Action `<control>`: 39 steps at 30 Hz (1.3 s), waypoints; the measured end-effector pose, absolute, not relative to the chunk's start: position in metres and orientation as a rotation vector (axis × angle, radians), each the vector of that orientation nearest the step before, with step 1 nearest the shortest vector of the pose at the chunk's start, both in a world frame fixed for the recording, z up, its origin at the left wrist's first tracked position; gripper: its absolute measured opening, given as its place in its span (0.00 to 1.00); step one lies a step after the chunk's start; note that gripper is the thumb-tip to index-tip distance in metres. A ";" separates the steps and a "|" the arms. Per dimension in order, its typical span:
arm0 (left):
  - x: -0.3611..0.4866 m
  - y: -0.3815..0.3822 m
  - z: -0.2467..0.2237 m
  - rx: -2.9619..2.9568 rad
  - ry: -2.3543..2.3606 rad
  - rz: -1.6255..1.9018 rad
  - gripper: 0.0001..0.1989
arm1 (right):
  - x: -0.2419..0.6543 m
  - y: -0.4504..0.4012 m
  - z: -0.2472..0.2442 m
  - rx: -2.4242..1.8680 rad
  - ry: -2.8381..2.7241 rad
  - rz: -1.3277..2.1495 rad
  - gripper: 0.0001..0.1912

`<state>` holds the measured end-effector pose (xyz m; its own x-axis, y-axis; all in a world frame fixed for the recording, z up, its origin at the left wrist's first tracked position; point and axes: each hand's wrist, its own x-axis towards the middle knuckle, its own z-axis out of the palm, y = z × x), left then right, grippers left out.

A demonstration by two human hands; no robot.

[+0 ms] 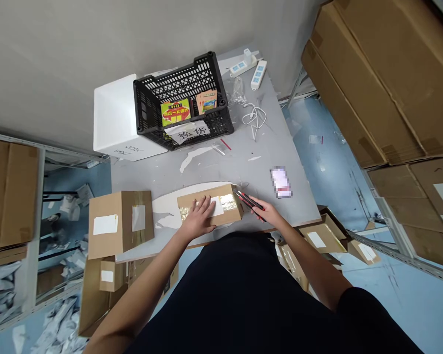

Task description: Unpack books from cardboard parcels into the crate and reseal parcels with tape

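In the head view, a box (223, 216) is seen lying at the middle of the bench's (247, 164) near edge, its long axis set roughly along that edge. Its top is pressed by the left hand (199, 216), the nearer one, laid flat with fingers spread, while a knife (251, 201) is gripped in the right hand (266, 212). The blade is angled back leftward to the box's right end; whether cardboard is touched cannot be told.
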<state>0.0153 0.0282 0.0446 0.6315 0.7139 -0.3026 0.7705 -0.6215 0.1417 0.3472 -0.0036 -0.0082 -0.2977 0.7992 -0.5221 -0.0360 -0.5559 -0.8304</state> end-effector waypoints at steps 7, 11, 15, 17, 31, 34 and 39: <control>0.014 0.025 0.034 2.651 1.190 -0.270 0.51 | 0.358 -0.007 -0.012 -1.344 -1.049 1.950 0.35; 0.012 0.025 0.025 2.685 1.189 -0.184 0.49 | 0.355 -0.005 -0.012 -1.319 -1.010 1.965 0.36; 0.011 0.024 0.020 2.690 1.200 -0.125 0.48 | 0.348 -0.009 -0.012 -1.369 -0.991 1.952 0.36; 0.011 0.025 0.018 2.687 1.204 -0.114 0.48 | 0.347 -0.014 -0.011 -1.392 -1.009 1.945 0.35; 0.012 0.024 0.017 2.669 1.234 -0.081 0.49 | 0.357 -0.019 0.015 -1.483 -1.024 2.046 0.34; 0.011 0.023 0.017 2.664 1.229 -0.084 0.49 | 0.357 -0.024 0.016 -1.496 -1.044 2.033 0.35; 0.010 0.022 0.016 2.647 1.234 -0.088 0.48 | 0.351 -0.035 0.016 -1.489 -1.023 2.006 0.36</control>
<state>0.0103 0.0216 0.0163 0.6455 0.7496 -0.1464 0.7628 -0.6232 0.1724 0.3511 -0.0347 0.0160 -0.3246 0.7159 -0.6181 0.0801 -0.6304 -0.7721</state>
